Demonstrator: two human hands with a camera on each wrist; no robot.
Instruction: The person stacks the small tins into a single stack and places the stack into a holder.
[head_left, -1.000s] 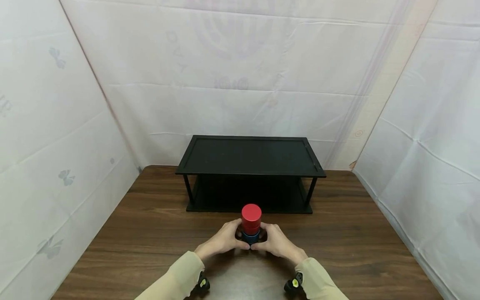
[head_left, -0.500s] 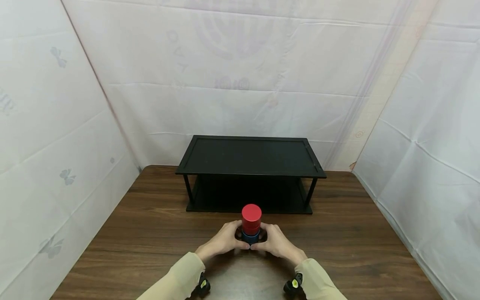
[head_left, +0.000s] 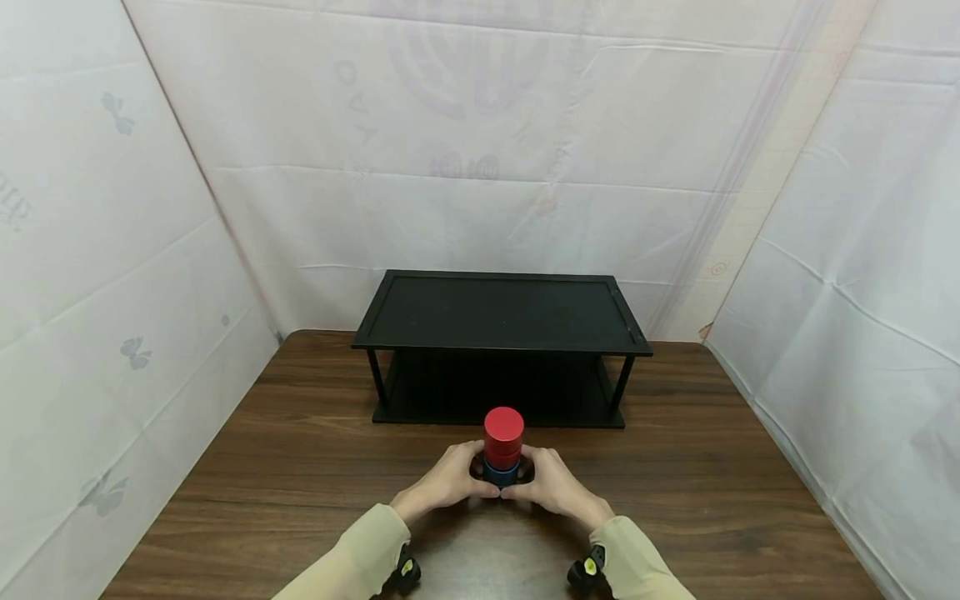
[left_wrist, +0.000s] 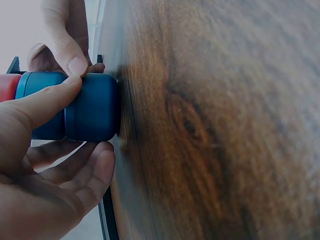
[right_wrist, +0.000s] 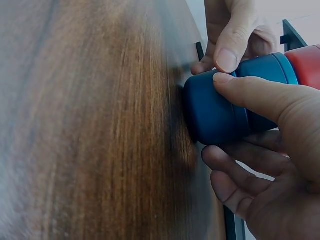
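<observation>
A stack of small round canisters stands upright on the wooden table. Its upper part is red, with a seam partway down. The lower part is blue, showing a ridge around its middle in both wrist views. My left hand holds the blue part from the left, thumb across the near side and fingers curled behind. From the right, my right hand grips the same blue part in a mirrored way. The two thumb tips meet at the front. The blue base sits right at the tabletop.
Just behind the stack stands a black two-tier shelf with a flat top and an open lower level. White sheets hang around the back and both sides of the table. Each wrist carries a small black camera.
</observation>
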